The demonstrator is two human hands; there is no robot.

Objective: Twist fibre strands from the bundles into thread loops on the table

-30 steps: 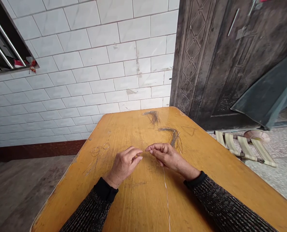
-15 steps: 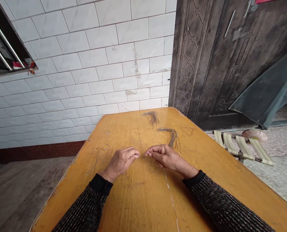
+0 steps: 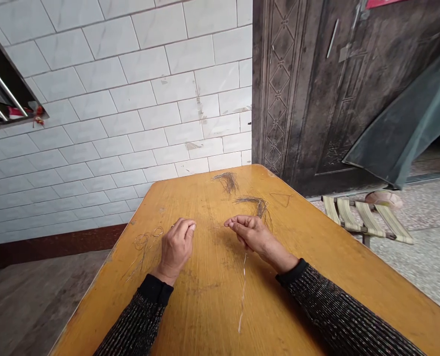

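My right hand (image 3: 255, 236) is closed in a pinch on a thin silvery wire (image 3: 243, 291), whose long end hangs down below the palm towards me. A short tip of it pokes out leftward past the fingertips. My left hand (image 3: 177, 249) is also closed, thumb against fingers, and stands apart from the right; whatever it pinches is too small or hidden to see. Close to the left hand lie bent wires with round loops (image 3: 141, 241). Just beyond my right hand rests a bundle of dark wires (image 3: 259, 203), partly covered by it.
Another wire bundle (image 3: 227, 182) lies near the far end of the wooden table (image 3: 205, 321), with a faint bent wire (image 3: 283, 199) at the right. A tiled wall (image 3: 142, 118) and a dark door (image 3: 338, 99) stand behind. A strapped folding stool (image 3: 366, 217) is at the right.
My left hand has drawn back to the left, widening the gap between the hands. The hanging wire has swung leftward and its lower end now shows. The view has shifted slightly.
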